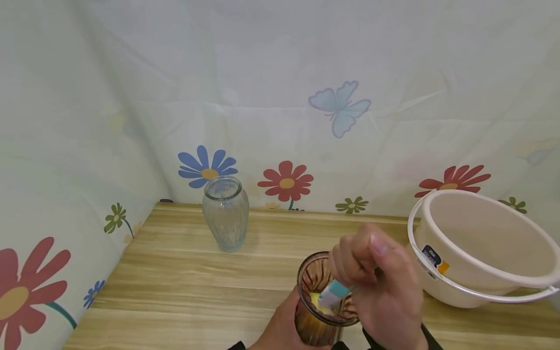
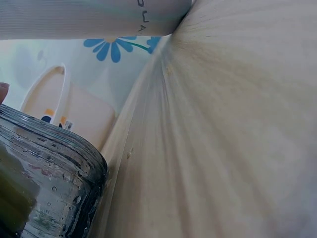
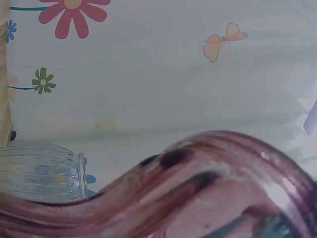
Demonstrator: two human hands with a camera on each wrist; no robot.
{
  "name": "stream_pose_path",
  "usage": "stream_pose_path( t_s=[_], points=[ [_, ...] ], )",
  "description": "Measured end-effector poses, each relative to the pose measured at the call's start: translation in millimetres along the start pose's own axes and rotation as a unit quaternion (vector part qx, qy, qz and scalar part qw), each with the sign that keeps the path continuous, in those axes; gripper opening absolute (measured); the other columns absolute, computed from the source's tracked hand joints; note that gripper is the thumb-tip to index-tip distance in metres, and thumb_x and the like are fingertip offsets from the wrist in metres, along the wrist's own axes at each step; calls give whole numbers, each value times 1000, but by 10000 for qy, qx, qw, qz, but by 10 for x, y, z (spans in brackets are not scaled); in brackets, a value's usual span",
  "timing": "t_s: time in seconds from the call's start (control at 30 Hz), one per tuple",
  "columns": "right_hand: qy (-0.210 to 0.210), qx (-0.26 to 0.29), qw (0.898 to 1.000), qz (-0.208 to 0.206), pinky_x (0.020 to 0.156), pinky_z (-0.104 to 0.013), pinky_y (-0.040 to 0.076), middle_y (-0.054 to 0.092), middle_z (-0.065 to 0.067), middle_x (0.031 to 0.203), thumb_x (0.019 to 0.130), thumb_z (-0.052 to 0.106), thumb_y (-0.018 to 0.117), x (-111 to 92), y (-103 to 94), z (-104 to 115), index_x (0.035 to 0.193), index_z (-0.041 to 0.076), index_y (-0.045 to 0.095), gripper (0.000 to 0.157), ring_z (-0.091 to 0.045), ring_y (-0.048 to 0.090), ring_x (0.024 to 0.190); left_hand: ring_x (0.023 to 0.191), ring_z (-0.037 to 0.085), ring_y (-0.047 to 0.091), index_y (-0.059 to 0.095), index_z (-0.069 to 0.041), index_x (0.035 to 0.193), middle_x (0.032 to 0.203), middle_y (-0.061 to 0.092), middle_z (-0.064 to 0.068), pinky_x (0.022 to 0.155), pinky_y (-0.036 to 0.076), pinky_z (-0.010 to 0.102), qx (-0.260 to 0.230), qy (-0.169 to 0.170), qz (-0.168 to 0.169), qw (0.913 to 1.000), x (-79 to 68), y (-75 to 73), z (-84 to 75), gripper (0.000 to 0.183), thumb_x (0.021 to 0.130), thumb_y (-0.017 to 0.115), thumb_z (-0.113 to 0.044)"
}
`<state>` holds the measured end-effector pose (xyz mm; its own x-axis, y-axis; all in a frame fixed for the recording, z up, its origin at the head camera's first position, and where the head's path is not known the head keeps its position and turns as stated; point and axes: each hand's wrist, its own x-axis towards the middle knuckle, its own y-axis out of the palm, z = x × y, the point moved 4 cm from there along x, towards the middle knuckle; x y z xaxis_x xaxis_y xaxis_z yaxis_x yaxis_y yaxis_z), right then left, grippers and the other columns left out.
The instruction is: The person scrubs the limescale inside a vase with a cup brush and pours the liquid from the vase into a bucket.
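A brown ribbed glass vase with a flared rim tilts near the front of the table, my left hand gripping its side. Water drops dot its thick base in the left wrist view. Above the mouth, my right hand holds a teal-and-white-handled sponge brush, fingers curled round it. Its yellow, sponge-like end is inside the vase and partly hidden. The flared glass fills the bottom of the right wrist view, with a blurred teal patch showing through.
A clear ribbed glass vase stands upright at the back left of the wood-grain table. On the right sits a cream bucket, its white handle lowered toward the front. A flower-printed cloth hangs behind and at the left.
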<state>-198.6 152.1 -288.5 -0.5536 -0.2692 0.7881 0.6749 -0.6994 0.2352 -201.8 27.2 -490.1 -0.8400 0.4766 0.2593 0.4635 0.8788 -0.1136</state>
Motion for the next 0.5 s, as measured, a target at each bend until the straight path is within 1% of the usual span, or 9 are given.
stream_pose_path(
  t_s=[0.07, 0.17, 0.23, 0.33, 0.4, 0.5],
  points=[
    [105, -104, 9999, -44, 49, -26, 26, 23, -1, 65, 104, 1, 1, 1, 7, -19, 77, 5, 26, 37, -12, 27, 53, 122, 8, 60, 36, -28, 154, 142, 59, -2, 101, 52, 25, 107, 198, -13, 9997, -1, -7, 0, 90, 81, 88, -21],
    [306, -225, 9993, -69, 49, -28, 26, 23, 0, 65, 104, 0, -2, 1, 15, -43, 77, 6, 26, 39, -13, 28, 53, 122, 8, 60, 37, -28, 154, 141, 60, -2, 102, 51, 24, 107, 182, 1, 9998, 0, -6, -2, 89, 81, 88, -20],
    [426, -298, 9986, -15, 49, -30, 26, 24, 0, 65, 104, -1, -2, 1, 23, -56, 76, 6, 26, 40, -13, 28, 53, 121, 8, 61, 37, -28, 154, 142, 60, -1, 102, 51, 25, 76, 114, 21, 9999, -1, -4, -5, 89, 81, 88, -20],
    [768, -470, 9959, 70, 49, -32, 25, 25, -1, 65, 105, -3, -1, -1, 46, -69, 76, 7, 28, 42, -15, 28, 53, 120, 9, 61, 36, -30, 154, 143, 59, -1, 102, 52, 25, -30, -68, 47, 10000, -8, 1, -2, 90, 82, 88, -21],
    [1120, -640, 9915, 194, 50, -33, 25, 26, -2, 66, 107, -4, 3, -5, 73, -78, 76, 7, 29, 42, -16, 28, 54, 119, 10, 62, 35, -30, 155, 143, 59, -1, 100, 53, 26, -73, -83, 66, 9999, -13, 2, 3, 89, 82, 87, -21],
    [1653, -984, 9801, 497, 52, -36, 30, 30, -5, 68, 108, -5, 10, -15, 134, -90, 77, 6, 35, 42, -19, 31, 56, 120, 11, 63, 35, -31, 154, 143, 59, -2, 101, 54, 27, -219, -79, 133, 9996, -12, 10, 14, 87, 84, 85, -21]
  ],
)
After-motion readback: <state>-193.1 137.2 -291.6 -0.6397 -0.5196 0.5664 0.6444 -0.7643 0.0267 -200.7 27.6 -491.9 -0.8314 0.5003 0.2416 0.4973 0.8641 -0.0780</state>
